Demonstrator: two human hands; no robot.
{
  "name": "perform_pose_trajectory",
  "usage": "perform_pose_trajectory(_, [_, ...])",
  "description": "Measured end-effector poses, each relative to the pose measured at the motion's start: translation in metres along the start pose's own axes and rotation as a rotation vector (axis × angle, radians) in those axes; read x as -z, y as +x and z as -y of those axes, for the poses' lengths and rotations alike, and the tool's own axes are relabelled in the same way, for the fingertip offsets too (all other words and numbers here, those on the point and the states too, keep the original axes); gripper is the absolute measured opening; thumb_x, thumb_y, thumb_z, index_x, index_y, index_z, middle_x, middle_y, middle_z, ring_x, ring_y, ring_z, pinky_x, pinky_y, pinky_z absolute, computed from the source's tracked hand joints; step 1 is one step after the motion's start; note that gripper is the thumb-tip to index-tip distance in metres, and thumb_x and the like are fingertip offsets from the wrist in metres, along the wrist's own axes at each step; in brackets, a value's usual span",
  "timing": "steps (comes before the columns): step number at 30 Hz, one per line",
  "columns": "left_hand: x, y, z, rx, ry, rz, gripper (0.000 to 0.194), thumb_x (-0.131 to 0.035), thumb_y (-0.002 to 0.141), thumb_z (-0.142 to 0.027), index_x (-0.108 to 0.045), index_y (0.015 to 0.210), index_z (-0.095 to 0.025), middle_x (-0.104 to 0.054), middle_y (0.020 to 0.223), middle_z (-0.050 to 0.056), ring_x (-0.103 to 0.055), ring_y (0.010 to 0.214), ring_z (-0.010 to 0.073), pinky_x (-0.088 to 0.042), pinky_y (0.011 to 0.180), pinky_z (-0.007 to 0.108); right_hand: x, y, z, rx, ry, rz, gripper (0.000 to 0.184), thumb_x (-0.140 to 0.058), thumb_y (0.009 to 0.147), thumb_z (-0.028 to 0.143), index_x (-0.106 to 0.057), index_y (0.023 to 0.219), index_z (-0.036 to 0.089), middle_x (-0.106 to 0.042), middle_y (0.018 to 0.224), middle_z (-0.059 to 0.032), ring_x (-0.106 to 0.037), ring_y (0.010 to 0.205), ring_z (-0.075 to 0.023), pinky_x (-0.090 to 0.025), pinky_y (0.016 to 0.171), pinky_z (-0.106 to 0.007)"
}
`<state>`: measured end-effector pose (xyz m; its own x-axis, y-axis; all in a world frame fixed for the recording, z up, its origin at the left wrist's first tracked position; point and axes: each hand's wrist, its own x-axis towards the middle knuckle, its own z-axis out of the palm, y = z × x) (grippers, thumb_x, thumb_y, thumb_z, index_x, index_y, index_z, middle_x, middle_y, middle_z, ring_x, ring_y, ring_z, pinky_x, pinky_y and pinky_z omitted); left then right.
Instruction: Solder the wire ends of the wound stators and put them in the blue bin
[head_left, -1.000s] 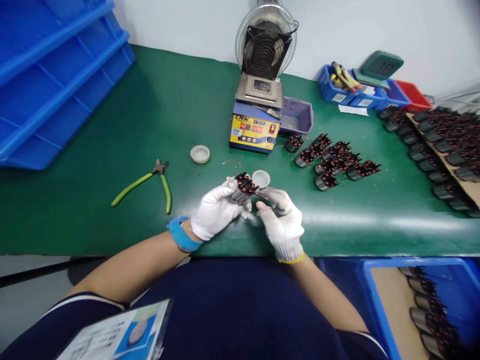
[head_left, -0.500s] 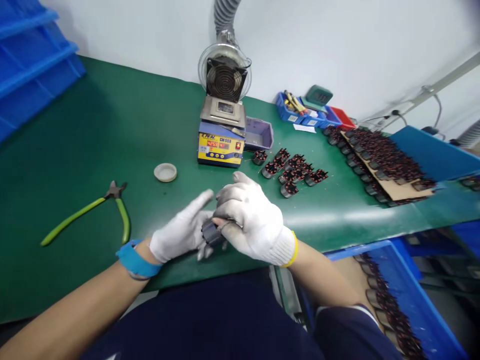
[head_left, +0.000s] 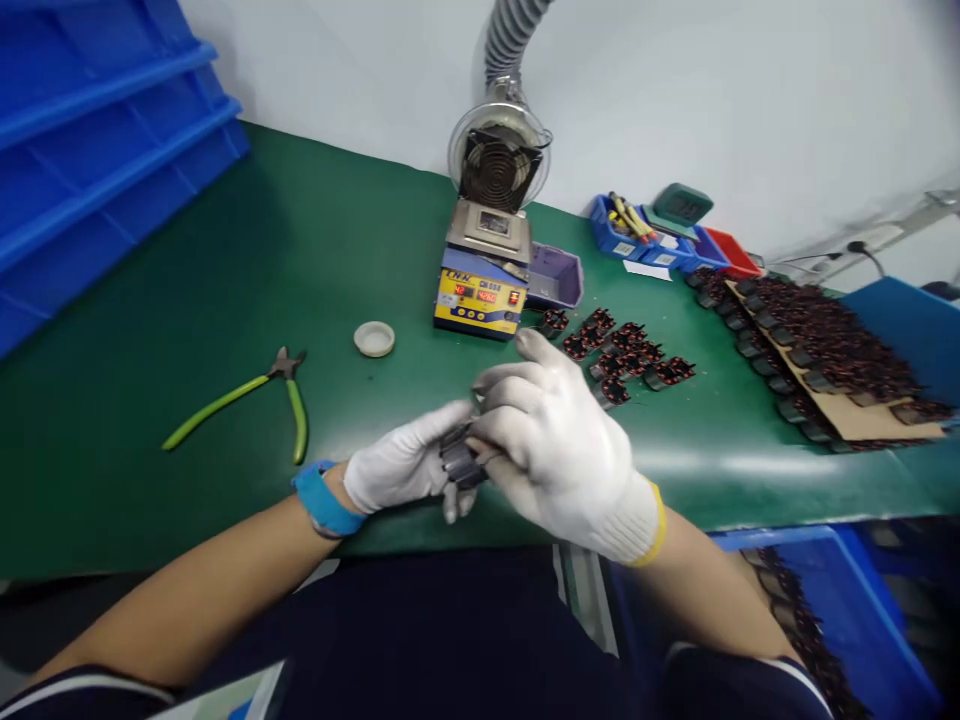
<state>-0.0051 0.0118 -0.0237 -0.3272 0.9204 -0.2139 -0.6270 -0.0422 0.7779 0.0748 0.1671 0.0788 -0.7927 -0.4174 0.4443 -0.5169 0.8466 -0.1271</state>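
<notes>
My left hand (head_left: pixel 409 465), in a white glove, is closed around a dark grey motor stator (head_left: pixel 460 460) near the table's front edge. The stator lies on its side, its ribbed outer wall showing. My right hand (head_left: pixel 559 440), also gloved, has its fingers bent and pinched at the stator's right end. A bare fingertip shows there; the hand covers that end, and whether it grips a wire there is hidden. Beyond my right hand stand several stators with copper windings (head_left: pixel 626 350). Left of my hands lie green-handled cutters (head_left: pixel 283 368), jaws away from me, and a small white dish (head_left: pixel 374 339).
A solder pot (head_left: pixel 480 295) with a lit display stands behind my hands, below an extraction hose (head_left: pixel 510 45). Beside it is a purple tray (head_left: pixel 556 275). Rows of stators (head_left: pixel 832 340) fill the right side. Blue bins (head_left: pixel 112 180) are stacked left; a blue crate (head_left: pixel 847 590) sits below the table edge.
The view has swung left, so everything appears farther right. Both hands stay together on the stator, which has turned slightly, and my right fingers are still at its end.
</notes>
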Motion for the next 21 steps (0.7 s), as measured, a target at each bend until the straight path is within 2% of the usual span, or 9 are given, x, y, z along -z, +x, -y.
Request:
perform_pose_trajectory(3, [-0.006,-0.003,0.007,-0.207,0.090,-0.117,0.054,-0.078,0.079,-0.058,-0.057,0.107,-0.017,-0.067,0.096,0.010,-0.068,0.077,0.0196,-0.057,0.066,0.030,-0.005,-0.025,0.002,-0.118,0.165,-0.152,0.005,-0.060,0.091,0.014,-0.064,0.091,0.016,-0.068,0.089,-0.0064,-0.067,0.101,-0.0259,-0.041,0.112,-0.062])
perform_pose_trajectory(7, [-0.007,-0.002,0.014,-0.533,0.200,-0.307,0.065,-0.079,0.082,-0.041,-0.038,0.127,-0.018,-0.057,0.136,0.021,-0.063,0.120,0.0279,-0.056,0.090,0.033,-0.035,-0.064,0.012,-0.496,0.372,-0.802,0.009,-0.056,0.096,0.017,-0.065,0.093,0.020,-0.061,0.088,-0.0059,-0.065,0.106,-0.0286,-0.048,0.105,-0.062])
perform_pose_trajectory(8, [-0.007,-0.002,0.016,-0.539,0.207,-0.279,0.068,-0.076,0.085,-0.037,-0.032,0.133,-0.019,-0.055,0.139,0.022,-0.062,0.124,0.0282,-0.056,0.091,0.033,-0.047,-0.071,0.014,-0.554,0.343,-0.792,0.006,-0.061,0.094,0.020,-0.066,0.098,0.020,-0.062,0.095,-0.0077,-0.065,0.109,-0.0304,-0.050,0.103,-0.062])
perform_pose_trajectory(11, [-0.004,-0.005,0.024,-0.503,0.241,-0.185,0.086,-0.069,0.091,-0.028,-0.009,0.152,-0.019,-0.040,0.154,0.024,-0.050,0.139,0.0246,-0.047,0.110,0.034,-0.086,-0.078,0.017,-0.574,0.188,-0.414,0.057,-0.075,0.083,0.033,-0.054,0.134,0.017,-0.061,0.125,-0.0172,-0.060,0.120,-0.0377,-0.052,0.101,-0.061])
perform_pose_trajectory(13, [-0.004,-0.008,0.027,-0.468,0.302,-0.158,0.092,-0.067,0.092,-0.025,-0.002,0.158,-0.016,-0.025,0.163,0.023,-0.033,0.150,0.0219,-0.033,0.123,0.033,-0.104,-0.074,0.016,-0.516,0.143,-0.298,0.065,-0.070,0.083,0.034,-0.044,0.141,0.017,-0.060,0.128,-0.0184,-0.061,0.119,-0.0370,-0.056,0.098,-0.058])
perform_pose_trajectory(15, [-0.005,-0.009,0.026,-0.455,0.378,-0.144,0.086,-0.066,0.093,-0.027,-0.013,0.158,-0.013,-0.022,0.165,0.021,-0.027,0.153,0.0211,-0.026,0.126,0.033,-0.111,-0.069,0.014,-0.450,0.157,-0.315,0.054,-0.062,0.087,0.028,-0.045,0.137,0.019,-0.063,0.122,-0.0157,-0.064,0.114,-0.0332,-0.058,0.095,-0.053])
perform_pose_trajectory(17, [-0.007,-0.008,0.022,-0.482,0.404,-0.163,0.061,-0.064,0.095,-0.032,-0.042,0.147,-0.011,-0.037,0.159,0.018,-0.036,0.149,0.0223,-0.031,0.124,0.033,-0.109,-0.065,0.013,-0.387,0.180,-0.270,0.047,-0.060,0.091,0.029,-0.046,0.135,0.020,-0.065,0.118,-0.0145,-0.065,0.111,-0.0311,-0.059,0.094,-0.049])
perform_pose_trajectory(19, [-0.008,-0.006,0.018,-0.498,0.374,-0.261,0.035,-0.059,0.098,-0.040,-0.066,0.115,-0.011,-0.061,0.137,0.015,-0.059,0.129,0.0211,-0.046,0.111,0.029,-0.103,-0.066,0.015,-0.318,0.189,-0.196,0.047,-0.061,0.093,0.034,-0.048,0.134,0.017,-0.064,0.118,-0.0163,-0.065,0.111,-0.0312,-0.060,0.093,-0.048])
perform_pose_trajectory(21, [-0.006,-0.003,0.015,-0.513,0.373,-0.442,0.043,-0.054,0.100,-0.048,-0.069,0.080,-0.013,-0.074,0.100,0.011,-0.071,0.094,0.0164,-0.056,0.087,0.025,-0.096,-0.068,0.019,-0.270,0.224,-0.153,0.046,-0.062,0.093,0.034,-0.049,0.133,0.014,-0.064,0.116,-0.0170,-0.065,0.109,-0.0295,-0.061,0.091,-0.044])
